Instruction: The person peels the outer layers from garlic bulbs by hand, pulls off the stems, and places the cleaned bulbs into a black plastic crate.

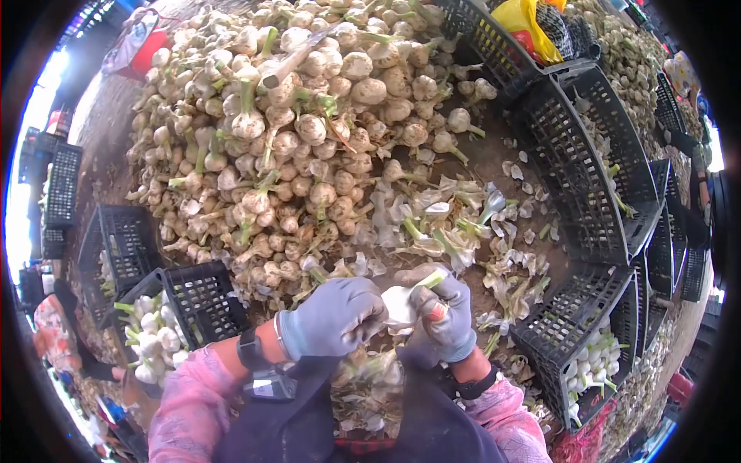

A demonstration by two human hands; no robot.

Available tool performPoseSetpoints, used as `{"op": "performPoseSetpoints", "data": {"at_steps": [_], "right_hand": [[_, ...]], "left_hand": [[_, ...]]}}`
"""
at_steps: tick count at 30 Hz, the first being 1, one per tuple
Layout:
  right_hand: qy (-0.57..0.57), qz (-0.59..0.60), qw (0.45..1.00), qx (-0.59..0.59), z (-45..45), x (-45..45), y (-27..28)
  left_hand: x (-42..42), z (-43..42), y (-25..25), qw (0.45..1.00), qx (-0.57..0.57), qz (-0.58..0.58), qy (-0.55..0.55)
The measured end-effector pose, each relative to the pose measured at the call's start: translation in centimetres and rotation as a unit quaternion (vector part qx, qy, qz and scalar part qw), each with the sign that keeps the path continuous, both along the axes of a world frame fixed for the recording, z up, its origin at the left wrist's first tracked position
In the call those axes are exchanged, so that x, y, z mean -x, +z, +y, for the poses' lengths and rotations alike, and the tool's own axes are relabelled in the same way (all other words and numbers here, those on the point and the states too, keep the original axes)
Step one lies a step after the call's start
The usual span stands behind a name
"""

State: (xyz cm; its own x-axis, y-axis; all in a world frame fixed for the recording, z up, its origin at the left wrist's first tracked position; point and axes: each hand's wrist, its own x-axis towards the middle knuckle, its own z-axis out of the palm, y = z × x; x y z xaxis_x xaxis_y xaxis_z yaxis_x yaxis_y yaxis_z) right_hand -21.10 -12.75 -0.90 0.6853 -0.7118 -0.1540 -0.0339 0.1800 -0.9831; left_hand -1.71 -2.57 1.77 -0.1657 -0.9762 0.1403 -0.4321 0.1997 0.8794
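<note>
A white peeled garlic bulb (399, 307) with a short green stem is between my two gloved hands, just above my lap. My right hand (445, 315) is closed around the bulb's stem side. On the bulb's other side, my left hand (332, 318) has its fingers bent and pressed together near the surface; whether they pinch a bit of skin is too small to tell. Beyond both hands rises a large heap of unpeeled garlic (309, 131). Loose skins and cut leaves (455, 231) lie on the ground to the right of the heap.
Black crates (204, 301) with white bulbs (157, 332) stand at the left. More black crates (571, 154) line the right side, one holding white bulbs (594, 366). A yellow bag (532, 27) lies at the upper right, a red bucket (147, 55) at the upper left. Other people sit at both edges.
</note>
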Motion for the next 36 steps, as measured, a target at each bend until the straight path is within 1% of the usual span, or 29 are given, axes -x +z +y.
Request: {"op": "performPoseSetpoints", "data": {"at_steps": [1,3,5,7,8,9,10,11,12,13,15,16,19,20,21,22,23,24,25,26,28,29,31,32,33,34,35,36], "right_hand": [[-0.027,-0.032,0.996,-0.077,0.6,0.3,-0.4],[-0.079,-0.095,0.966,-0.228,1.4,0.4,-0.6],[-0.126,-0.097,0.921,-0.356,0.6,0.2,-0.3],[-0.146,-0.086,0.901,-0.400,1.1,0.3,-1.5],[-0.167,-0.067,0.876,-0.447,0.9,0.5,-1.6],[-0.187,-0.048,0.849,-0.492,0.3,0.4,-1.4],[-0.280,-0.087,0.799,-0.525,-0.3,0.3,-3.0],[-0.318,-0.133,0.746,-0.569,-1.3,1.3,-3.5],[-0.288,-0.154,0.741,-0.586,-1.8,2.0,-4.1],[-0.260,-0.175,0.734,-0.602,-1.9,2.4,-4.4],[-0.254,-0.154,0.716,-0.632,-1.6,1.9,-3.9],[-0.250,-0.142,0.706,-0.647,-1.5,1.7,-3.6],[-0.303,-0.135,0.716,-0.613,-1.5,1.6,-2.7],[-0.287,-0.178,0.718,-0.609,-2.0,2.0,-1.9],[-0.341,-0.129,0.757,-0.542,-2.3,1.8,0.0],[-0.342,-0.185,0.722,-0.573,-2.7,3.6,0.5],[-0.219,-0.350,0.749,-0.518,-3.2,6.5,-0.4],[-0.231,-0.467,0.704,-0.483,-3.6,8.2,1.7],[-0.240,-0.574,0.647,-0.441,-4.3,9.8,3.9],[-0.070,-0.644,0.693,-0.317,-6.6,12.0,3.8],[-0.116,-0.618,0.695,-0.348,-6.7,14.2,2.9],[-0.128,-0.597,0.699,-0.374,-6.3,12.8,2.9],[-0.179,-0.457,0.755,-0.434,-5.2,8.7,1.8],[-0.149,-0.381,0.794,-0.449,-4.7,7.4,0.0],[-0.117,-0.303,0.826,-0.460,-4.2,6.0,-2.1],[-0.090,-0.155,0.924,-0.338,-3.5,4.0,-3.1],[-0.060,0.003,0.978,-0.200,-2.8,1.9,-3.9],[-0.025,0.088,0.996,0.002,-2.3,-0.2,-4.9]], "left_hand": [[0.0,0.2,-0.3,1.000,0.002,-0.010,-0.011],[0.2,0.6,-0.7,0.998,-0.007,-0.024,-0.061],[0.5,1.3,-1.3,0.994,-0.020,-0.048,-0.101],[0.3,1.2,-1.3,0.987,-0.036,-0.085,-0.134],[-0.1,1.3,-0.8,0.973,-0.098,-0.141,-0.157],[-0.1,1.8,-1.1,0.954,-0.137,-0.172,-0.202],[0.2,2.7,-1.8,0.931,-0.175,-0.203,-0.247],[0.3,3.8,-2.6,0.903,-0.214,-0.232,-0.291],[-0.4,5.1,-4.0,0.880,-0.268,-0.247,-0.303],[-1.1,5.3,-4.0,0.883,-0.268,-0.284,-0.262],[-2.2,4.9,-3.9,0.881,-0.264,-0.355,-0.168],[-2.5,4.5,-3.7,0.895,-0.234,-0.356,-0.131],[-3.1,2.3,-3.1,0.936,-0.160,-0.312,0.027],[-3.8,1.6,-3.2,0.932,-0.147,-0.323,0.078],[-4.6,0.8,-3.8,0.925,-0.133,-0.332,0.128],[-5.6,0.0,-4.5,0.915,-0.118,-0.342,0.178],[-6.9,-0.5,-6.2,0.893,-0.049,-0.381,0.233],[-8.0,-1.2,-6.9,0.882,-0.070,-0.381,0.269],[-8.9,-1.8,-7.5,0.869,-0.092,-0.378,0.305],[-9.4,-2.6,-8.8,0.865,-0.176,-0.352,0.310],[-9.5,-4.6,-11.3,0.841,-0.333,-0.291,0.313],[-9.1,-5.3,-12.1,0.833,-0.347,-0.306,0.304],[-8.6,-6.2,-13.2,0.815,-0.378,-0.335,0.285],[-9.0,-5.9,-13.7,0.833,-0.362,-0.312,0.278],[-9.6,-5.3,-14.9,0.848,-0.341,-0.265,0.306],[-10.2,-4.5,-16.5,0.861,-0.319,-0.217,0.332],[-10.1,-3.7,-17.3,0.870,-0.296,-0.168,0.356],[-8.5,-3.3,-15.5,0.864,-0.260,-0.168,0.397]]}}
